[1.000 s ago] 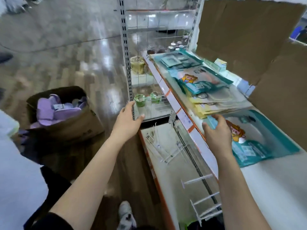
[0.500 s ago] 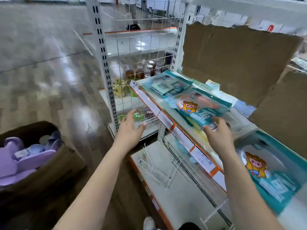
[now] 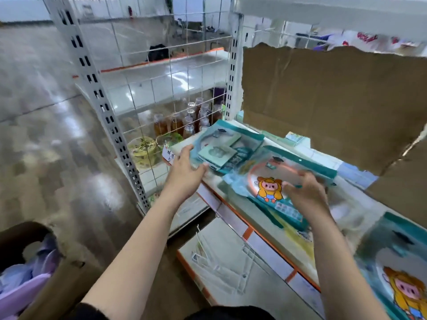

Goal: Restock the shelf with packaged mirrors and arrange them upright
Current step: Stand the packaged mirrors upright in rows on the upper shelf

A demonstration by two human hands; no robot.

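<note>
Head cam: I see mirror packs lying flat, overlapping on shelf [image 3: 232,218], teal pack [image 3: 227,148] back-left, cartoon pack [image 3: 268,189] w/ orange ring nearer. L hand [image 3: 184,174] fingers straight against teal pack's edge, thumb on top; 0.5 s ago it was down by rack post [image 3: 99,95]. R hand [image 3: 307,195] on cartoon pack, blurred, can't tell grip

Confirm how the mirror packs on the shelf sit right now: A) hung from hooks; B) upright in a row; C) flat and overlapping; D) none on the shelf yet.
C: the far teal pack and the cartoon pack lie flat, overlapping, on the shelf, with the left hand at the first and the right hand on the second.
</note>
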